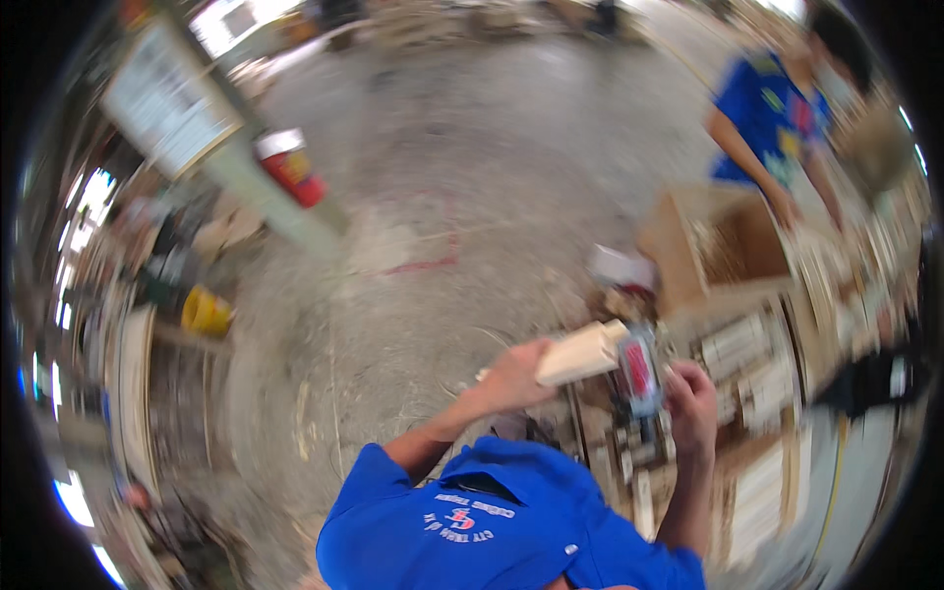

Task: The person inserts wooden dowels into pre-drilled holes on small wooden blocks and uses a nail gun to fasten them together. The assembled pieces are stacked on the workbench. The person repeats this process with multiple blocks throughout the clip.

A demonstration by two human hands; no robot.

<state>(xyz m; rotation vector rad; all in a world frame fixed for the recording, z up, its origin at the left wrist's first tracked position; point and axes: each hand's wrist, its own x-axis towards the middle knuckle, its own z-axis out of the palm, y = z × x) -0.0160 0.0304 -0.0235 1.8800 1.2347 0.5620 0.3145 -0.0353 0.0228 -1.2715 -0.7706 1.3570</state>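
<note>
Pale wooden block held against a red-and-grey power tool, above the cluttered tabletop.

Left hand closed around the block's near end, block tilted toward the tool. Right hand wrapped on the tool's right side; grip detail blurred. Open wooden box beyond; another person in a blue shirt leans over it. Red extinguisher on the post far left.

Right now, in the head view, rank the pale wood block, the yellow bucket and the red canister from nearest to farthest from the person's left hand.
1. Pale wood block: in the grip of the left hand, just to its right.
2. Yellow bucket: far out to the left, on the floor by the clutter.
3. Red canister: up and to the left, against the pale post.
</note>
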